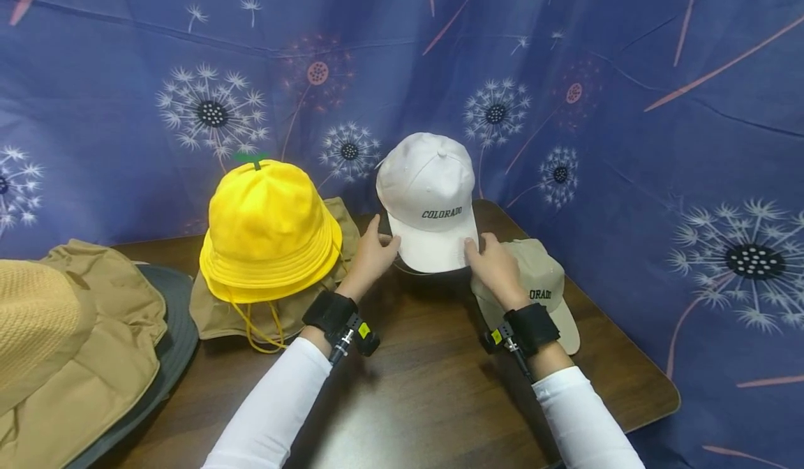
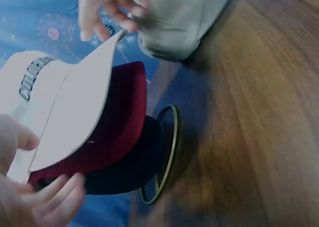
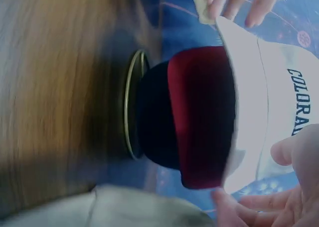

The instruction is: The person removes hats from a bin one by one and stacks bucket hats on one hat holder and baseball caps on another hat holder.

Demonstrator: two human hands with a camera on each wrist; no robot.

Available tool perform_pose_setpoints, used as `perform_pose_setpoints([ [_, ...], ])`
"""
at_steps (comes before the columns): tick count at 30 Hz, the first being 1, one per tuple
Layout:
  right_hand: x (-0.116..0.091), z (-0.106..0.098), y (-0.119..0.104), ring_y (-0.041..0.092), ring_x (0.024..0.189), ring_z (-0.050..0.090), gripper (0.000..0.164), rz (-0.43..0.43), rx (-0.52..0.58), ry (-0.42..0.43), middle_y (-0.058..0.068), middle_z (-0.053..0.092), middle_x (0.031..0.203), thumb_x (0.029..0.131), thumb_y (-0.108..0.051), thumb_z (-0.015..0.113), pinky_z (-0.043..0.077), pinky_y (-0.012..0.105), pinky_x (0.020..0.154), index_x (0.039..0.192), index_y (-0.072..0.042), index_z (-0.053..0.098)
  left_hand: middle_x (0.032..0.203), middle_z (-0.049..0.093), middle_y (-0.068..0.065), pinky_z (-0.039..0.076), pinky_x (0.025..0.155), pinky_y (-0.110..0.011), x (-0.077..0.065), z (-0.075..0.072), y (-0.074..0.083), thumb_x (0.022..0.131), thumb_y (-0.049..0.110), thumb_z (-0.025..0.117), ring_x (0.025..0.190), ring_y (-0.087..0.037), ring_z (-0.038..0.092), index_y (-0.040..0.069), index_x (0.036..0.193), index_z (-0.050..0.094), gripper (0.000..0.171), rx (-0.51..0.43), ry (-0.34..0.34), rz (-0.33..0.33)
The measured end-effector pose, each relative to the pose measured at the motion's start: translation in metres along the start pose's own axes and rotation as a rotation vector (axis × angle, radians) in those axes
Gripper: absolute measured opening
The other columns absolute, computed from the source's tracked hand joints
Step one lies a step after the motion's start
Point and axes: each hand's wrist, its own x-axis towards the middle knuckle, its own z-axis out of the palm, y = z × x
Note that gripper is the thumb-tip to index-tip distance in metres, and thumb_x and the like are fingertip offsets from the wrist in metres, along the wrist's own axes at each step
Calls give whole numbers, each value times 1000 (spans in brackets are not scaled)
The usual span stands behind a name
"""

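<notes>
A white cap [image 1: 427,204] with dark "COLORADO" lettering sits on top of a red cap [image 3: 202,117] and a dark navy cap [image 3: 157,115]. Beneath them, a gold-coloured wire ring [image 2: 174,142] rests against the table. My left hand [image 1: 375,256] holds the left side of the white brim, thumb above and fingers lower, beside the red brim in the left wrist view. On the brim's right edge, my right hand [image 1: 493,266] grips with thumb and fingers. A beige cap [image 1: 546,280] lies just behind my right hand, its lettering partly hidden.
A yellow bucket hat [image 1: 270,232] with a green sprout tops a tan hat [image 1: 213,308] left of my hands. Farther left are a large tan hat [image 1: 119,315] and a dark brim [image 1: 179,308]. The wooden table [image 1: 402,399] meets a blue patterned curtain [image 1: 389,50].
</notes>
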Motion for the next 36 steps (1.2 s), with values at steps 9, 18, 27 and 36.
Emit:
perform_pose_setpoints([
  [9, -12, -20, 25, 29, 52, 56, 39, -288, -273, 325, 20, 65, 71, 98, -31, 47, 44, 37, 43, 89, 2, 64, 77, 71, -1, 53, 58, -29, -29, 19, 15, 90, 23, 57, 63, -12, 66, 13, 98, 69, 17, 171, 371, 482],
  [18, -9, -43, 66, 45, 58, 55, 34, -320, -507, 516, 29, 58, 75, 93, -23, 54, 45, 55, 43, 86, 10, 60, 83, 72, 3, 48, 61, -17, -54, 85, 34, 92, 25, 55, 69, -7, 63, 18, 97, 72, 20, 187, -141, 352],
  [27, -8, -66, 96, 57, 88, 56, 72, 63, -457, 75, 42, 55, 103, 101, -48, 29, 49, 62, 68, 112, 19, 51, 123, 64, -20, 54, 90, -38, -52, 137, 35, 90, 38, 58, 110, -30, 63, -6, 132, 50, 61, -16, -323, -59],
  [36, -10, -76, 118, 36, 81, 61, 92, 281, -201, -318, 32, 57, 99, 96, -62, 6, 55, 40, 63, 121, 15, 49, 135, 51, -28, 51, 100, -43, -55, 156, 33, 91, 38, 58, 119, -35, 56, -10, 140, 36, 72, -350, -285, -220],
])
